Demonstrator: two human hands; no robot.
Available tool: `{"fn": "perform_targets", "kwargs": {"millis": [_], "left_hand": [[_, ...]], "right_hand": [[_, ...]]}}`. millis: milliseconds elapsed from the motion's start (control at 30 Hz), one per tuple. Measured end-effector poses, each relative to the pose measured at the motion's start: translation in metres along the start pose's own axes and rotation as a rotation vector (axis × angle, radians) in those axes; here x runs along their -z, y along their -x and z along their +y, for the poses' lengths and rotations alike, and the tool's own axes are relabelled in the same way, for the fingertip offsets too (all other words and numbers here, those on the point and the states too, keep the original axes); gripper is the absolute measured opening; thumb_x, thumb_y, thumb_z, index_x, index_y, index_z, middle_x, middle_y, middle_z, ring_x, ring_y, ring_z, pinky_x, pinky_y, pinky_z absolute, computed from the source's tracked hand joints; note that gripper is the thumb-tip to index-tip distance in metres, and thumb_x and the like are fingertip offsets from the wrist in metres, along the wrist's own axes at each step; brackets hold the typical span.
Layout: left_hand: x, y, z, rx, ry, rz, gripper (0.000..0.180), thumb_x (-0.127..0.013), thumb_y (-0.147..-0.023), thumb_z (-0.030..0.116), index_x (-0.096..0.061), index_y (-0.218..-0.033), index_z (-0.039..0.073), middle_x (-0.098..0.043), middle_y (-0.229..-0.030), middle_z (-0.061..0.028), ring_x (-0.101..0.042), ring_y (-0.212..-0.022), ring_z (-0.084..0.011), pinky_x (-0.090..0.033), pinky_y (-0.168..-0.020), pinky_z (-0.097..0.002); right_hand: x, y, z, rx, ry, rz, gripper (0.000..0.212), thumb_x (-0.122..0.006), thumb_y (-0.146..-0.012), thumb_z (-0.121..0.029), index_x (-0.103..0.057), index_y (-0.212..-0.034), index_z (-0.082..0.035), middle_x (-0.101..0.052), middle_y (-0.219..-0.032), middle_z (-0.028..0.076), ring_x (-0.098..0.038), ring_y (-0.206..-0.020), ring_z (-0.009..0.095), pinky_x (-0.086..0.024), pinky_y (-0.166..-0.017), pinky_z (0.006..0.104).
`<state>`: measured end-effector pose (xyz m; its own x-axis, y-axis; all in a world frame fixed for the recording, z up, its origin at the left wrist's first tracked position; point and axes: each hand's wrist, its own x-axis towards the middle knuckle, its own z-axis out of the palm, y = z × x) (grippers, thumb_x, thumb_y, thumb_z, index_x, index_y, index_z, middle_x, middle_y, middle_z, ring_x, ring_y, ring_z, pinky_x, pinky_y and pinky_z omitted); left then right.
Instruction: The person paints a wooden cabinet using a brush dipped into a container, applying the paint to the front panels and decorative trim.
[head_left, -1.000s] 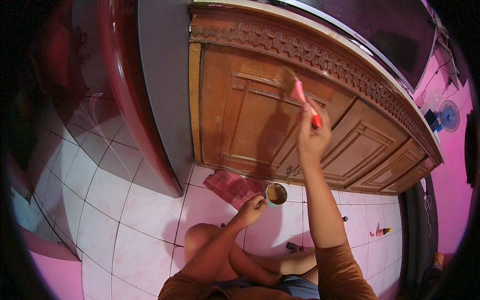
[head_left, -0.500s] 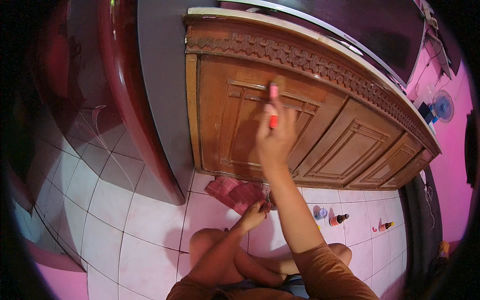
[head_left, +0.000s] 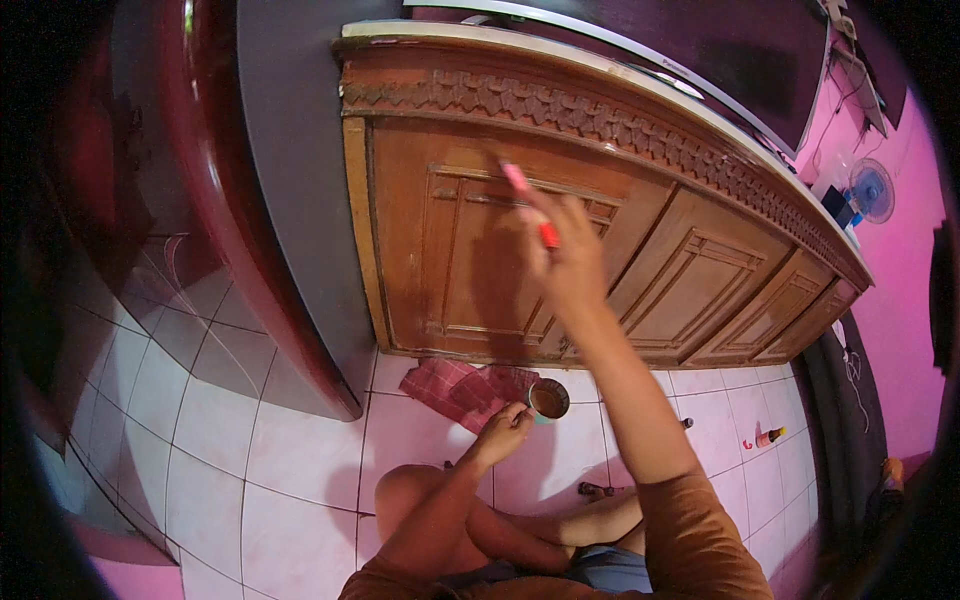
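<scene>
My right hand (head_left: pixel 568 250) is wrapped round the handle of a paintbrush (head_left: pixel 516 180), pink and red. The brush tilts up and left, its bristles at the upper part of a brown wooden cabinet door (head_left: pixel 480 260) with raised moulding. Low by the cabinet's foot, my left hand (head_left: pixel 503 432) pinches the rim of a small cup (head_left: pixel 549 398) holding brownish liquid. The cup's bottom is hard to make out. A red checked cloth (head_left: pixel 450 390) lies on the floor beside the cup, against the cabinet's base.
A tall dark red and grey appliance (head_left: pixel 300 200) stands close on the left. On the cabinet top (head_left: pixel 380 32) is a television (head_left: pixel 700 60), with a blue fan (head_left: pixel 872 190) farther right. A small bottle (head_left: pixel 769 437) stands on the tiled floor (head_left: pixel 300 500); my right arm hides other things.
My right hand has turned the paintbrush so it leans left, its tip now farther left along the door's top. The cup in my left hand has come out from behind my right arm.
</scene>
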<state>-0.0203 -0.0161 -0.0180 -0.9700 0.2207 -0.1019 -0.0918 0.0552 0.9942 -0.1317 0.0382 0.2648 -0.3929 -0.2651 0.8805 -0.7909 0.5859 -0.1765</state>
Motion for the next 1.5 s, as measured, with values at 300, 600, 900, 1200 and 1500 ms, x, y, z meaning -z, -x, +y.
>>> {"fn": "perform_targets", "kwargs": {"millis": [300,600,900,1200,1500], "left_hand": [[-0.001,0.0,0.003,-0.025,-0.009,-0.006,0.031,-0.054,-0.098,0.032,-0.062,-0.099,0.001,-0.059,-0.076,-0.0094,-0.057,-0.072,-0.0188,-0.047,-0.067,-0.0358],[0.001,0.0,0.011,0.059,-0.017,-0.045,0.027,-0.05,-0.102,0.028,-0.058,-0.095,0.004,-0.055,-0.074,-0.0009,-0.053,-0.068,-0.0112,-0.045,-0.065,-0.0288],[-0.008,-0.008,-0.005,-0.007,-0.047,-0.039,0.029,-0.052,-0.102,0.032,-0.058,-0.095,0.004,-0.054,-0.072,-0.0003,-0.052,-0.066,-0.0107,-0.044,-0.061,-0.0291],[-0.006,-0.008,-0.005,0.042,-0.039,-0.053,0.028,-0.051,-0.101,0.03,-0.059,-0.095,0.004,-0.053,-0.071,0.0005,-0.052,-0.067,-0.0101,-0.043,-0.062,-0.0283],[-0.005,-0.005,0.003,0.061,-0.089,-0.06,0.035,-0.051,-0.1,0.034,-0.061,-0.107,0.001,-0.062,-0.083,-0.0148,-0.061,-0.079,-0.0245,-0.048,-0.072,-0.0375]], "right_hand": [[0.044,-0.012,-0.026,0.084,0.035,-0.092,0.028,-0.07,-0.09,-0.01,-0.066,-0.116,-0.004,-0.059,-0.089,0.015,-0.061,-0.078,0.031,-0.05,-0.07,0.036],[-0.006,-0.104,-0.017,0.489,0.028,-0.412,0.028,-0.063,-0.092,-0.028,-0.065,-0.094,-0.001,-0.061,-0.092,0.016,-0.064,-0.083,0.039,-0.053,-0.071,0.0481],[0.083,-0.11,-0.005,0.334,0.304,-0.556,0.038,-0.063,-0.094,-0.035,-0.066,-0.085,0.001,-0.064,-0.079,0.022,-0.064,-0.077,0.042,-0.052,-0.07,0.0476],[0.016,-0.107,-0.007,0.439,-0.029,-0.43,0.025,-0.066,-0.093,-0.024,-0.068,-0.103,-0.001,-0.065,-0.093,0.018,-0.063,-0.084,0.038,-0.051,-0.074,0.0416],[0.141,-0.038,0.059,0.048,0.268,-0.442,0.028,-0.065,-0.093,-0.025,-0.067,-0.101,0.001,-0.061,-0.09,0.021,-0.062,-0.082,0.041,-0.048,-0.07,0.0441]]}}
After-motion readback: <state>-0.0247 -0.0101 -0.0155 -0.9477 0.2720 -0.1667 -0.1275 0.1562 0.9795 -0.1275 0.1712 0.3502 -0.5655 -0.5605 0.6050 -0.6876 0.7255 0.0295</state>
